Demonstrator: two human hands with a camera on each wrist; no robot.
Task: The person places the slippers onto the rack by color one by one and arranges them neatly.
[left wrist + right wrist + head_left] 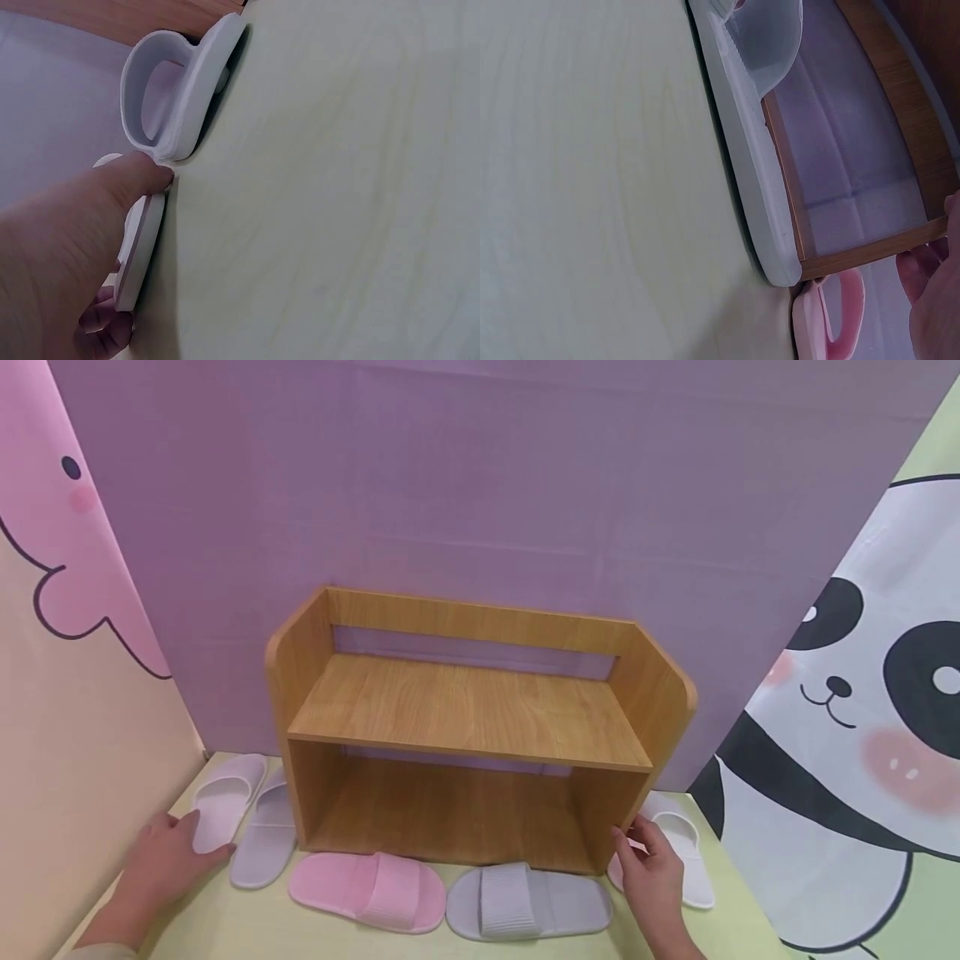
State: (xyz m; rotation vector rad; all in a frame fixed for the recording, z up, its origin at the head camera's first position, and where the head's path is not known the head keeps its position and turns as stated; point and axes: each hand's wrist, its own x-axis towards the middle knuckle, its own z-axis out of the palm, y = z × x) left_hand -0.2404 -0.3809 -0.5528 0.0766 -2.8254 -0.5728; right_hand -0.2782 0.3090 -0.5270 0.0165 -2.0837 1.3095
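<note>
At the left, my left hand (167, 860) holds a white slipper (219, 814) by its heel end, thumb on one side and fingers on the other. The left wrist view shows the thumb at the slipper's edge and the fingers curled at its far side. Beside it lies a pale grey-lavender slipper (266, 845), close to the thumb tip. My right hand (651, 870) grips the front edge of the right side panel (874, 251) of a two-tier wooden shelf (472, 706), thumb inside and fingers outside.
In front of the shelf lie a pink slipper (367, 891) and a grey slipper (570, 902). Right of the shelf are a white slipper (696, 877) and a partly hidden pink slipper (615, 872). A purple cloth wall (480, 485) stands behind, with printed walls on both sides.
</note>
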